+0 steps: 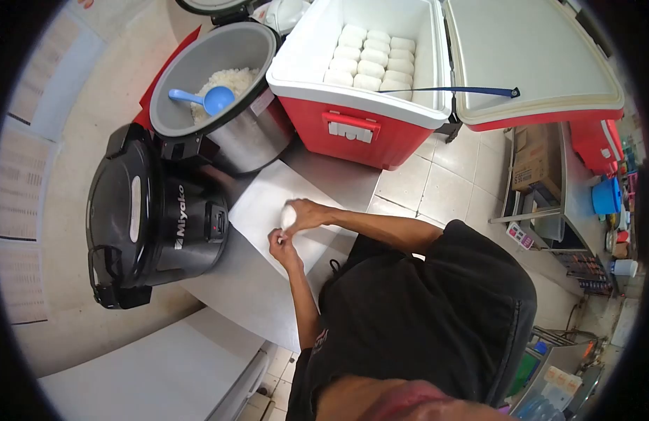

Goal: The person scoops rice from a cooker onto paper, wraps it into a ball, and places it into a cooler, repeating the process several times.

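Over a white sheet (258,198) on the metal table, both hands meet at a small white wrapped bundle (289,217). My right hand (308,214) grips the bundle from the side, fingers curled round it. At the bundle's lower end, my left hand (282,247) is closed in a pinch on its twisted end. What lies inside the wrapping cannot be seen. Several similar white bundles (371,68) sit in rows inside the open red and white cooler box (352,112).
An open rice cooker (251,137) holds white rice (233,78) with a blue scoop (218,100) resting in it. A closed black Miyako cooker (188,217) stands at the left table edge. The cooler lid (535,59) hangs open rightward. Shelving (570,210) stands across the tiled floor.
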`<action>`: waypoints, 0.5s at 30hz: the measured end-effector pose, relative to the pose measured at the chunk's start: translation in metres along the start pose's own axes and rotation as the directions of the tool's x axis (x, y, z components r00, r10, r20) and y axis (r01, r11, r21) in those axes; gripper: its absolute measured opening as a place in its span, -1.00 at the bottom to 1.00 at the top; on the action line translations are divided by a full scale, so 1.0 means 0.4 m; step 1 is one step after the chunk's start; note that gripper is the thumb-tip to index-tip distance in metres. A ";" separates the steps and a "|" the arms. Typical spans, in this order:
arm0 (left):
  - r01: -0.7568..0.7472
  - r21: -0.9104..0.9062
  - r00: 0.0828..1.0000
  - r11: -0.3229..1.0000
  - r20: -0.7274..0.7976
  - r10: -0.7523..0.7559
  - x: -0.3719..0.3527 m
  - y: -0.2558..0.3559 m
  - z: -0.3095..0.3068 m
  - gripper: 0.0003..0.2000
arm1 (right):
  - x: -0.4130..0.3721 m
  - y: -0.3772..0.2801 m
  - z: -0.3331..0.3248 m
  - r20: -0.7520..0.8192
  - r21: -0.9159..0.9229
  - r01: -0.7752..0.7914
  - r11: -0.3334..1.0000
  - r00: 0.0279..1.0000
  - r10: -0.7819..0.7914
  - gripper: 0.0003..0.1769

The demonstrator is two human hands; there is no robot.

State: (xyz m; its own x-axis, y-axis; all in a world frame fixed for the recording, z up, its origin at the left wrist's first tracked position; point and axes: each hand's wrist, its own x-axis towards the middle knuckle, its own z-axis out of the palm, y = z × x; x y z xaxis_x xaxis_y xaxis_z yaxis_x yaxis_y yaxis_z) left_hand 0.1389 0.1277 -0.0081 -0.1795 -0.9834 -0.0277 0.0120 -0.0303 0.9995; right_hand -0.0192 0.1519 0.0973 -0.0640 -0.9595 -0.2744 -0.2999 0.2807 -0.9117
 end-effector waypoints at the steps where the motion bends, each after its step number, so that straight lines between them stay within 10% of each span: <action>1: -0.012 -0.002 1.000 1.000 0.003 0.012 0.006 0.014 0.006 -0.72 | 0.006 0.009 -0.006 0.068 -0.005 0.030 1.000 0.997 -0.030 -0.26; 7: 0.027 -0.101 0.999 0.994 0.046 -0.023 0.029 -0.026 -0.010 -0.63 | 0.025 0.039 0.016 0.258 0.290 0.033 0.957 0.960 -0.111 -0.50; 11: -0.027 -0.118 0.999 0.993 0.019 0.029 0.025 -0.054 0.014 -0.63 | 0.052 -0.009 0.003 0.336 0.095 0.135 0.986 0.928 -0.159 -0.43; 13: 0.217 -0.207 0.972 0.954 -0.048 -0.231 0.042 -0.068 0.029 -0.54 | 0.059 -0.110 -0.015 0.295 -0.219 0.380 0.899 0.904 -0.310 -0.32; 15: 0.153 0.031 0.988 0.988 -0.007 -0.152 0.039 0.003 0.046 -0.47 | 0.053 -0.317 -0.096 0.239 -0.099 0.544 0.833 0.826 -0.511 -0.15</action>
State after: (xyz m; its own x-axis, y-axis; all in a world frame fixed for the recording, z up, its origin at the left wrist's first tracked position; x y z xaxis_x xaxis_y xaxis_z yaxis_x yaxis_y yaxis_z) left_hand 0.1179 0.1157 -0.0071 -0.1721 -0.9685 -0.1799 -0.0461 -0.1745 0.9836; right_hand -0.0190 0.0948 0.2189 0.3278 -0.9300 0.1660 -0.3791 -0.2905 -0.8786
